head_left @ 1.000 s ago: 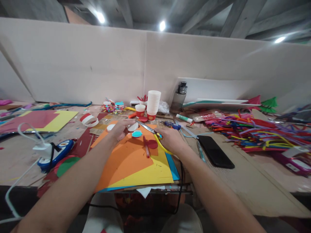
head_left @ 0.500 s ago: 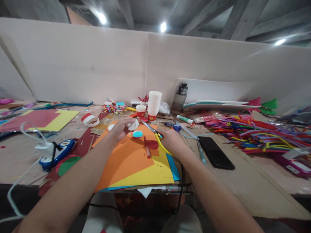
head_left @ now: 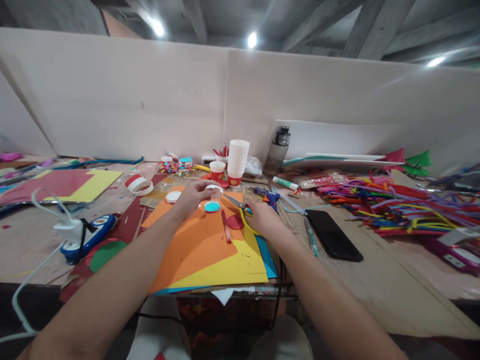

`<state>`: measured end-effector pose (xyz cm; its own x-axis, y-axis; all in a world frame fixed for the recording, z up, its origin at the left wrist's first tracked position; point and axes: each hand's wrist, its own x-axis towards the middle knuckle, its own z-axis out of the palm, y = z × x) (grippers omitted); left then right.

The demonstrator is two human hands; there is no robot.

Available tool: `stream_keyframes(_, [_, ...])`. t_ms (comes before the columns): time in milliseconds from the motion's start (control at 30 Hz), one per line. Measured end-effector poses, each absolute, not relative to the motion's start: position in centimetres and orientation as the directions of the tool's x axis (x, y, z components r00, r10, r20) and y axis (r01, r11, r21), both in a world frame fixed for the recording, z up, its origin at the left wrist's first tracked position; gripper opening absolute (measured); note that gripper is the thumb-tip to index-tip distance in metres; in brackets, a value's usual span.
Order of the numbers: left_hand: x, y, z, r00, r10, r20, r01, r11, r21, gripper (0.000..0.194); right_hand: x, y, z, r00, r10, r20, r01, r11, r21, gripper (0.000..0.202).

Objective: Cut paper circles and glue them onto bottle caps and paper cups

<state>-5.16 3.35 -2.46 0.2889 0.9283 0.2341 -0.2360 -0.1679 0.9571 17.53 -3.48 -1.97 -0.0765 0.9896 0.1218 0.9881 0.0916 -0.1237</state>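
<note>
My left hand [head_left: 195, 196] pinches a small white piece of a paper cup [head_left: 215, 188] above the orange sheet [head_left: 187, 255]. Yellow-handled scissors [head_left: 234, 201] are in my right hand [head_left: 262, 216], their blades pointing left toward the cup piece; whether they touch it I cannot tell. Just below lies a cup base with a light-blue disc [head_left: 212, 206] on it. Another white cup base [head_left: 173, 197] rests left of my left hand. A red pen [head_left: 226, 227] and a red paper circle [head_left: 235, 222] lie nearer to me.
A tall stack of paper cups [head_left: 237, 160] stands at the back beside a single cup [head_left: 217, 171]. On the right are a black phone [head_left: 333, 235], a glue stick [head_left: 285, 183] and a heap of coloured pipe cleaners [head_left: 390, 205]. A blue power strip [head_left: 88, 237] sits left.
My left hand has shifted slightly right and turned the cup piece, so its rim now faces up. The scissors have moved slightly right and down. The white cup base at left shows more fully.
</note>
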Motion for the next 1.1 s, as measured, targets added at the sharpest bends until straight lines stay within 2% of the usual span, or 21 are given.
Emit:
stream_keyframes(100, [-4.8, 2.9, -2.2, 0.31, 0.929, 0.2, -0.231, -0.131, 0.964, 0.034, 17.7, -3.3, -2.0, -0.092, 0.98, 0.179, 0.97, 0.129, -0.204, 0.031])
stream_keyframes(233, [-4.6, 2.3, -1.4, 0.287, 0.937, 0.202, -0.305, -0.11, 0.946, 0.031, 17.7, -2.9, -1.7, -0.151, 0.913, 0.378, 0.851, 0.314, -0.421, 0.032])
stream_keyframes(333, [-4.9, 2.4, -1.0, 0.201, 0.96, 0.193, -0.335, -0.118, 0.935, 0.03, 17.5, -3.0, -1.5, -0.187, 0.863, 0.469, 0.772, 0.424, -0.474, 0.041])
stream_keyframes(467, [-5.4, 2.8, -0.8, 0.092, 0.981, 0.172, -0.326, -0.133, 0.936, 0.03, 17.3, -3.7, -1.2, -0.257, 0.842, 0.474, 0.817, 0.451, -0.359, 0.044])
stream_keyframes(600, [-5.7, 3.0, -0.6, 0.063, 0.985, 0.16, -0.322, -0.132, 0.937, 0.028, 17.1, -4.5, -0.5, -0.281, 0.865, 0.417, 0.885, 0.401, -0.235, 0.046])
stream_keyframes(833, [-5.8, 3.0, -0.6, 0.149, 0.972, 0.181, -0.296, -0.131, 0.946, 0.024, 17.2, -4.7, 0.3, -0.266, 0.901, 0.344, 0.947, 0.31, -0.078, 0.049])
stream_keyframes(1100, [-5.7, 2.7, -0.3, 0.151, 0.977, 0.147, -0.24, -0.108, 0.965, 0.027, 17.5, -4.6, 0.6, -0.282, 0.901, 0.329, 0.95, 0.309, -0.033, 0.05])
